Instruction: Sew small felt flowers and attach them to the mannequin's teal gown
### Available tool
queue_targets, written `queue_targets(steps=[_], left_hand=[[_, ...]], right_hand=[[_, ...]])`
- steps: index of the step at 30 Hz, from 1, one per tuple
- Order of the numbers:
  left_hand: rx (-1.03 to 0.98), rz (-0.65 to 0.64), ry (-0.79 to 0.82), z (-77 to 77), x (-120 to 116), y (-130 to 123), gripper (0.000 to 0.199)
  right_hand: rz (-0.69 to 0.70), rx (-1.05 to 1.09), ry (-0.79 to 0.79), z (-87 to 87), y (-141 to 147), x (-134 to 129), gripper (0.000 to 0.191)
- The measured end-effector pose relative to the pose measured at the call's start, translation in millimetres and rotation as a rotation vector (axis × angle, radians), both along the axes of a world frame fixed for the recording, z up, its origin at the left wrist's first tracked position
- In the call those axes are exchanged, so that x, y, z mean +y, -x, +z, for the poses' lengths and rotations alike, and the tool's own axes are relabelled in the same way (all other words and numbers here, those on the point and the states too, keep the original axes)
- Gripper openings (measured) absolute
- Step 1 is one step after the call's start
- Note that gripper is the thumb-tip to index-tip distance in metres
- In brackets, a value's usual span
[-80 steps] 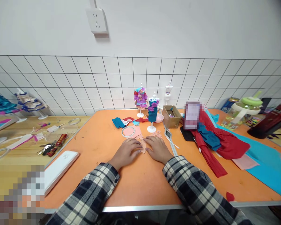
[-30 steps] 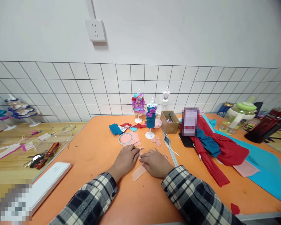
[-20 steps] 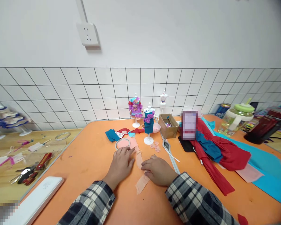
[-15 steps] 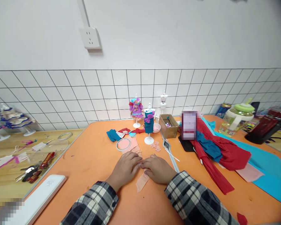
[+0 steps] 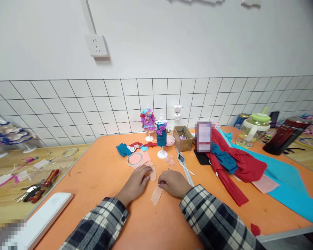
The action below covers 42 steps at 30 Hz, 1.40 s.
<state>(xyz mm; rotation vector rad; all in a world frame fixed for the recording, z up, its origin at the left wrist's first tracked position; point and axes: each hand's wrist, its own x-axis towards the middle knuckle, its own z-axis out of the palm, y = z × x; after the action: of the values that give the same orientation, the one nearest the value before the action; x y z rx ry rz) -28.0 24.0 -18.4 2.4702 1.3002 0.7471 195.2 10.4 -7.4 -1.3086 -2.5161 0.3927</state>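
My left hand (image 5: 137, 182) rests on the orange table, its fingers bent beside a narrow strip of pale pink fabric (image 5: 153, 173). Whether it grips anything is hidden. Across a small gap, my right hand (image 5: 174, 183) has its fingers closed on the upper end of a second pale pink strip (image 5: 156, 195), which hangs toward me on the tabletop. Beyond the hands lie a clear ring (image 5: 135, 159) on pink cloth and small pink scraps (image 5: 169, 160). A mini dress form (image 5: 161, 135) in teal with purple flowers stands behind them.
A second form in a purple dress (image 5: 148, 121), a bare white form (image 5: 177, 111) and a cardboard box (image 5: 183, 139) stand at the back. Red fabric (image 5: 250, 166), a phone (image 5: 203, 137), a jug (image 5: 253, 130) and a dark bottle (image 5: 287, 135) are right; a white power bank (image 5: 47, 215) is left.
My hands have moved apart, opening a gap between them and uncovering the strip beside my left hand. The view has shifted slightly to the right.
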Motion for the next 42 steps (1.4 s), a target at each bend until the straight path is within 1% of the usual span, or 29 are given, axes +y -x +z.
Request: queue_targets(steps=[3, 6, 8, 10, 12, 13, 15, 17, 21, 24, 26, 27, 28, 29, 32, 35, 38, 40, 42], left_hand=[[-0.037, 0.045, -0.039, 5.6, -2, 0, 0.018], [0.000, -0.014, -0.035, 11.3, -6, -5, 0.013], [-0.004, -0.047, -0.032, 12.4, -9, -10, 0.011], [0.006, -0.075, -0.022, 11.2, -10, -16, 0.010], [0.035, -0.103, -0.005, 9.2, -11, -21, 0.011], [0.048, -0.113, 0.003, 8.4, -12, -22, 0.011], [0.062, -0.121, 0.011, 8.0, -14, -24, 0.009], [0.075, -0.118, 0.012, 9.0, -17, -23, 0.010], [0.083, -0.100, 0.011, 9.3, -19, -21, 0.013], [-0.032, -0.095, 0.028, 6.7, -13, -19, 0.018], [-0.162, -0.053, 0.036, 5.3, -7, -16, 0.022], [-0.219, -0.006, 0.011, 4.9, -4, -14, 0.021], [-0.250, 0.030, -0.019, 4.7, -2, -11, 0.019], [-0.254, 0.040, -0.044, 4.6, -1, -8, 0.017], [-0.160, 0.030, -0.077, 3.4, 1, -1, 0.015], [-0.075, 0.083, -0.079, 0.5, 2, 1, 0.013], [-0.073, 0.134, -0.078, -1.4, 4, 0, 0.014], [-0.094, 0.163, -0.108, -0.6, 5, 1, 0.016], [-0.109, 0.183, -0.140, 1.6, 5, 4, 0.018]], right_hand=[[0.014, 0.056, -0.047, 0.3, 5, -1, 0.019], [-0.020, 0.130, -0.115, 0.8, 9, 1, 0.014], [-0.048, 0.173, -0.189, 0.9, 11, 6, 0.020], [-0.032, 0.164, -0.240, 1.0, 15, 15, 0.027], [0.005, 0.092, -0.219, 0.5, 20, 25, 0.026], [-0.001, 0.044, -0.191, 0.1, 23, 30, 0.024], [-0.061, -0.013, -0.158, -1.0, 29, 39, 0.025], [-0.123, -0.020, -0.161, -1.5, 32, 44, 0.027], [-0.168, 0.006, -0.189, 0.1, 24, 42, 0.031], [-0.177, 0.071, -0.200, 1.9, 12, 30, 0.027], [-0.151, 0.128, -0.180, 2.8, 8, 21, 0.022], [-0.122, 0.151, -0.158, 3.0, 7, 16, 0.019], [-0.084, 0.163, -0.135, 3.2, 8, 11, 0.017], [-0.043, 0.170, -0.116, 3.4, 10, 6, 0.014], [0.069, 0.151, -0.110, 4.2, 17, -3, 0.011], [0.141, 0.111, -0.125, 6.0, 22, -8, 0.014], [0.164, 0.038, -0.108, 6.8, 24, -11, 0.015], [0.166, -0.009, -0.092, 6.4, 25, -12, 0.015], [0.161, 0.000, -0.068, 6.7, 26, -13, 0.016]])
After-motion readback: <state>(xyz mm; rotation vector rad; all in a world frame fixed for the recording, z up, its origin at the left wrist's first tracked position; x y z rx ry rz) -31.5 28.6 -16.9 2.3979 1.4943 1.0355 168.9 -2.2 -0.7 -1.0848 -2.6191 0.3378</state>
